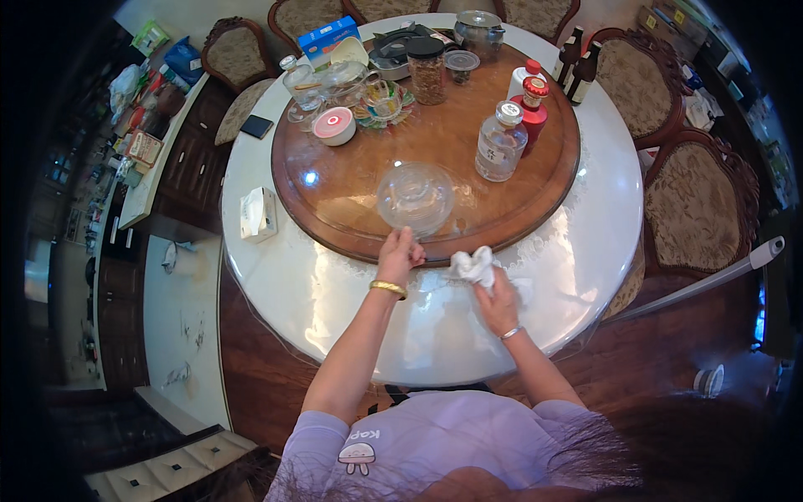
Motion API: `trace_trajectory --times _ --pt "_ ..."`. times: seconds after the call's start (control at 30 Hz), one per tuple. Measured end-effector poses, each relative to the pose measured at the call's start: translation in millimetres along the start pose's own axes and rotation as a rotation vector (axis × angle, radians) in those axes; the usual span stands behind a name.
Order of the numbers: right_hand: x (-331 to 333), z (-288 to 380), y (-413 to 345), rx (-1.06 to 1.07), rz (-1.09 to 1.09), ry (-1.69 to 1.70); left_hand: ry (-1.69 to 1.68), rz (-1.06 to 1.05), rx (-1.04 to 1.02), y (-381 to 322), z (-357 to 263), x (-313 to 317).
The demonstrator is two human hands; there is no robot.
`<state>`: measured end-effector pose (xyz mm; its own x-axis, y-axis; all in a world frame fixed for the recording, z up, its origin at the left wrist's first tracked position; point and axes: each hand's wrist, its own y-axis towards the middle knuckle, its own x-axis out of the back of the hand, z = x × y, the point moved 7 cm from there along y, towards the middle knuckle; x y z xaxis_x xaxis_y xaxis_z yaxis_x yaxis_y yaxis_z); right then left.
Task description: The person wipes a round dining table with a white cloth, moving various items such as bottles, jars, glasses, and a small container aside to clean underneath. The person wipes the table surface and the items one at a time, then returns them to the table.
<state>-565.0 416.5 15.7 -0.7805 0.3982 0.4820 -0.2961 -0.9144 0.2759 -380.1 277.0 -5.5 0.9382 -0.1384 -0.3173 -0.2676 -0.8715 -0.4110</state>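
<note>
My left hand (399, 254) grips the near rim of a clear glass lid (415, 197), which is over the front part of the round wooden turntable (351, 216). Whether the lid rests on the wood or is lifted, I cannot tell. To the right, my right hand (499, 301) is closed on a crumpled white cloth (473, 266), just off the turntable's front edge and above the white table (376, 339). Beyond the lid to the right stands a clear glass bottle (500, 143) with a stopper.
A lidded white bowl (334, 126), a colourful glass dish (382, 103) and a dark-lidded jar (427, 72) stand towards the turntable's back. Red bottles (532, 116) stand at right. A tissue pack (258, 215) and a phone (256, 126) lie at left; carved chairs (696, 201) surround the table.
</note>
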Motion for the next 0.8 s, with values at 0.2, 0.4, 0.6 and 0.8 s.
trace_trajectory --times 0.2,0.4,0.6,0.8 --pt "13 -17 4 0.002 0.003 -0.056 0.050 0.057 0.021 15 10 -42" --pt "7 -6 6 0.098 -0.038 -0.163 0.105 0.110 0.050 26 8 -71" --pt "7 -3 7 0.128 -0.015 -0.185 0.033 0.076 0.222 5 -4 -90" --pt "10 -4 6 0.141 -0.014 -0.201 0.094 -0.078 0.027 -7 -18 -46"
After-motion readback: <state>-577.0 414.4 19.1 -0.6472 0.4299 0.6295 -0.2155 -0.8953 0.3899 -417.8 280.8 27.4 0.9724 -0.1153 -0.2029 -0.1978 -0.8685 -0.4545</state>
